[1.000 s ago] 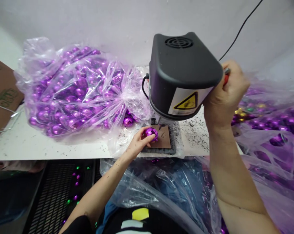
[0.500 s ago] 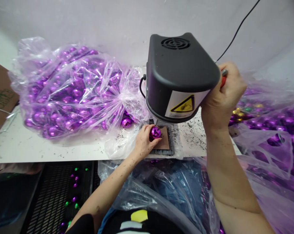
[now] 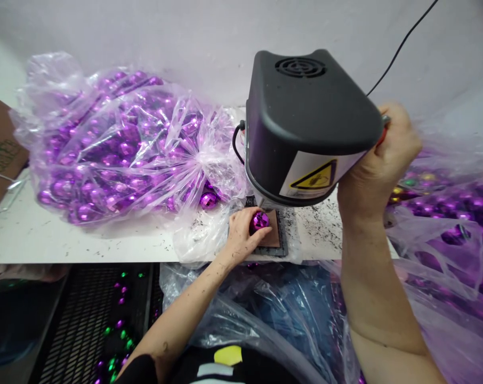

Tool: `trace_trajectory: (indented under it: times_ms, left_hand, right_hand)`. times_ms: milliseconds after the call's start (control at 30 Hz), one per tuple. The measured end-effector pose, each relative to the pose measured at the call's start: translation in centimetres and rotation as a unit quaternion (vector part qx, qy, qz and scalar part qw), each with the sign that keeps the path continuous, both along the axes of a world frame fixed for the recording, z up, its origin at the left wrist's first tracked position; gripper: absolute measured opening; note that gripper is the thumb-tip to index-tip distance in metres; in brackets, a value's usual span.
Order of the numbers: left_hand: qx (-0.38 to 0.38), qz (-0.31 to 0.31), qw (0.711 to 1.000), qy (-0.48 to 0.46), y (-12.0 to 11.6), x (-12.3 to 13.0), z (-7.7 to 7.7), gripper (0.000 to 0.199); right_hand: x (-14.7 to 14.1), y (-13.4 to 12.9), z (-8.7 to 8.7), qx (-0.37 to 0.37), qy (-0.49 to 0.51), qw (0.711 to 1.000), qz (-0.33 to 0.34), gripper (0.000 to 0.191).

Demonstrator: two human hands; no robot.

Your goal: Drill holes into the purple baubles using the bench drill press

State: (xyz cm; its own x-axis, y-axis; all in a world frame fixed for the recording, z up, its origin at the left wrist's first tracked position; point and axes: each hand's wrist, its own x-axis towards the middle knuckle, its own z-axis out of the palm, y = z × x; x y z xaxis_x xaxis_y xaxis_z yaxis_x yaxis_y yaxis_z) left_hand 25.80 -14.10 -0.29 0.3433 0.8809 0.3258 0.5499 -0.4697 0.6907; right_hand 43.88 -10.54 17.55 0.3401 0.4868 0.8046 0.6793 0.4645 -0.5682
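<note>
A shiny purple ball (image 3: 260,221) is held between the thumb and fingers of my left hand (image 3: 243,232), over a brown pad (image 3: 271,237) on a dark base (image 3: 282,248). Above it stands a black machine (image 3: 305,112) with a yellow warning label and a round vent; its thin metal tip comes down close to the ball. My right hand (image 3: 385,154) is wrapped round a red-and-metal handle (image 3: 383,132) at the machine's right side. Another purple ball (image 3: 208,200) lies on the table by the mouth of a knotted bag.
A clear bag full of purple balls (image 3: 117,149) covers the table's left part. More bagged balls (image 3: 461,213) lie at the right. Black flecks litter the white table (image 3: 319,226). A cardboard box (image 3: 1,149) is at far left, a black mesh rack (image 3: 77,320) below.
The machine appears further right in the view, along with my right hand on its handle. More of the ball's top is covered by my left fingers, which have shifted slightly.
</note>
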Motion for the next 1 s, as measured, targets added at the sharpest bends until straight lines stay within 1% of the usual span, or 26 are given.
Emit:
trace_trajectory:
  times_ms: [167, 233, 300, 367, 433, 500, 567, 633, 733, 833, 1000]
  left_hand:
    - [0.024, 0.023, 0.999, -0.01, -0.1, 0.5, 0.0, 0.036]
    - [0.024, 0.018, 1.0, -0.002, -0.2, 0.5, 0.0, 0.033]
    - [0.021, 0.013, 1.0, 0.007, -0.2, 0.5, 0.1, 0.03]
    - [0.021, 0.01, 1.0, 0.008, -0.2, 0.4, 0.1, 0.029]
    - [0.02, 0.008, 1.0, 0.005, -0.2, 0.4, 0.2, 0.03]
    - [0.015, 0.004, 1.0, 0.002, -0.2, 0.4, 0.2, 0.031]
    - [0.01, 0.003, 1.0, 0.004, -0.2, 0.4, 0.2, 0.031]
    - [0.006, 0.006, 1.0, 0.009, -0.3, 0.4, 0.2, 0.032]
    - [0.009, 0.006, 1.0, 0.01, -0.3, 0.3, 0.2, 0.034]
    - [0.015, 0.006, 1.0, 0.008, -0.4, 0.3, 0.2, 0.034]
    - [0.016, 0.003, 1.0, 0.006, -0.3, 0.3, 0.3, 0.034]
  right_hand:
    - [0.0, -0.1, 0.1, 0.002, -0.001, 1.0, 0.005, 0.059]
    - [-0.2, -0.6, 0.1, 0.007, -0.011, 1.0, -0.006, 0.058]
    - [-0.5, -1.3, -0.2, 0.029, -0.025, 0.999, -0.026, 0.053]
    - [-0.7, -2.2, -1.1, 0.065, -0.032, 0.996, -0.043, 0.043]
    - [-0.9, -3.2, -2.5, 0.114, -0.038, 0.991, -0.053, 0.033]
    - [-0.9, -4.0, -3.9, 0.152, -0.047, 0.986, -0.046, 0.027]
    - [-0.8, -4.7, -5.1, 0.171, -0.066, 0.983, -0.027, 0.023]
    - [-0.6, -5.3, -6.0, 0.17, -0.084, 0.982, -0.01, 0.021]
    - [-0.4, -5.9, -6.7, 0.156, -0.102, 0.982, -0.007, 0.019]
    - [-0.5, -6.3, -7.2, 0.142, -0.099, 0.985, -0.013, 0.017]
    - [-1.0, -6.4, -8.0, 0.147, -0.087, 0.985, -0.007, 0.015]
